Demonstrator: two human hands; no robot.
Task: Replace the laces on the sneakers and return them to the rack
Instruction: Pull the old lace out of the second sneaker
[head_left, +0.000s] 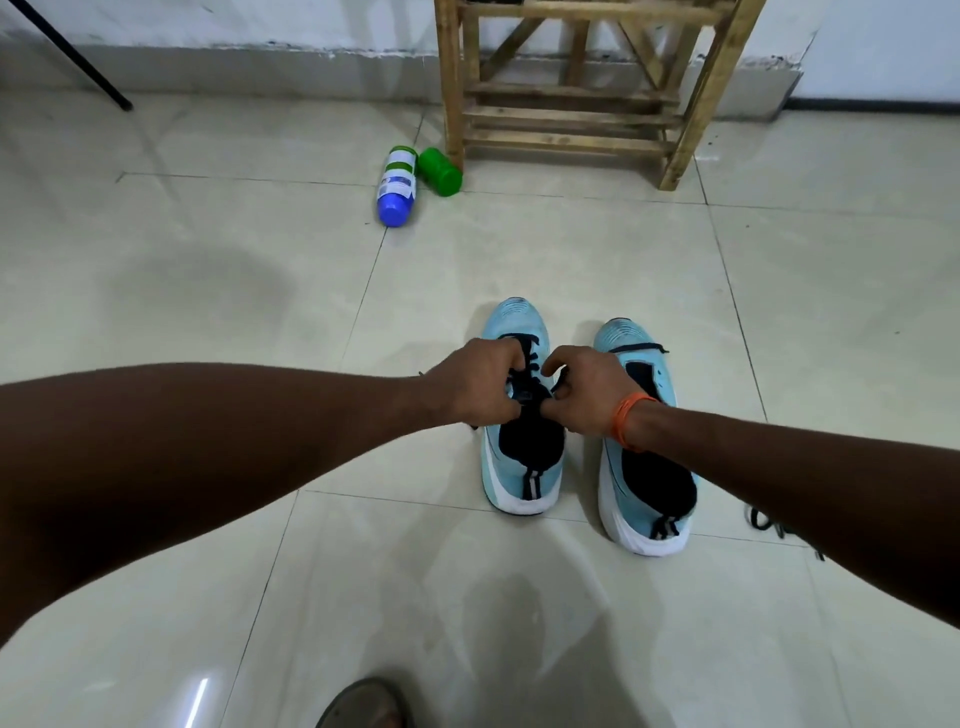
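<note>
Two light blue sneakers with white soles stand side by side on the tiled floor, toes pointing away from me. Over the left sneaker (521, 467), my left hand (475, 382) and my right hand (584, 392) both have curled fingers pinching its dark lace (531, 358) at the tongue. The right sneaker (644, 499) stands untouched, with a thin dark lace end across its toe. A loose dark lace (763, 521) lies on the floor to its right, partly hidden by my right forearm. The wooden rack (571, 88) stands against the far wall.
A white bottle with a blue cap (397, 187) and a green container (440, 171) lie on the floor by the rack's left leg. A black pole (78, 57) leans at the far left. A brown shoe tip (363, 704) shows at the bottom edge.
</note>
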